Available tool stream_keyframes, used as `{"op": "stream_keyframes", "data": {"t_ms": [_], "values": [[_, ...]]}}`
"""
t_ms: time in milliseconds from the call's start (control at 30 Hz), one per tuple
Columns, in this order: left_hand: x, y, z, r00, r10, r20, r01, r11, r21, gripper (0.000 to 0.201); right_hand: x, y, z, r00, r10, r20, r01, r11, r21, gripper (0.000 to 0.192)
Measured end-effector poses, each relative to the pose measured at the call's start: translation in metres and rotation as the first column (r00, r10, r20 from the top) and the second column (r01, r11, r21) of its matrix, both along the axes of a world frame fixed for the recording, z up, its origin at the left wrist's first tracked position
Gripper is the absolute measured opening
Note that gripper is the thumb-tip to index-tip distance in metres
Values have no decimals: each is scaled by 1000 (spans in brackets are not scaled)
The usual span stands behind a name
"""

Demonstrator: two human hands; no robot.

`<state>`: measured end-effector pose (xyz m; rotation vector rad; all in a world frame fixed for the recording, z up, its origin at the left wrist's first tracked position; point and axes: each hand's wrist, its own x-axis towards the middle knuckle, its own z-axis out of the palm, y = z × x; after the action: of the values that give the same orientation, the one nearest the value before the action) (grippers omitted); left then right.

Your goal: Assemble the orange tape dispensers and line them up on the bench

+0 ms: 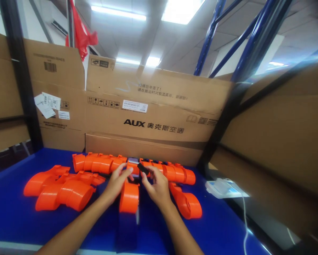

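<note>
Between right hand (157,187) fingers (148,174): small black part (143,169)

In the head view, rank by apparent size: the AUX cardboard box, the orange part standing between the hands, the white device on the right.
1. AUX cardboard box, by far largest.
2. Orange part and white device look alike; nearness makes ranking unsure.

- Blue table (12,212) carries everything.
- Orange plastic parts (66,193) lie on it in rows.
- A white device (222,187) with a cable (244,219) rests at its right edge.
</note>
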<state>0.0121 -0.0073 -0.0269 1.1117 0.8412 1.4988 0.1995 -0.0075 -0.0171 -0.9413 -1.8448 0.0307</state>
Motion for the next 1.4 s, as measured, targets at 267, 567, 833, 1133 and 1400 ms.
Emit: {"op": "stream_keyframes", "data": {"t_ms": [267,567,833,1133,1400], "values": [[1,-4,2,984,-137,-111,145,988,63,48,-4,-8,11,995,88,-49,-86,995,49,27],[2,-11,9,974,-190,-120,204,972,115,43,-5,-5,6,992,116,-51,-115,993,13,30],[0,-10,6,970,-172,-174,188,979,83,37,-6,-7,6,996,94,12,-94,995,-15,27],[1,-9,5,980,-193,-51,192,981,-25,34,-7,-7,4,982,178,-70,-185,975,-121,40],[-5,1,-3,984,-125,127,140,983,-117,22,6,0,4,875,-196,444,349,890,-294,24]]}}
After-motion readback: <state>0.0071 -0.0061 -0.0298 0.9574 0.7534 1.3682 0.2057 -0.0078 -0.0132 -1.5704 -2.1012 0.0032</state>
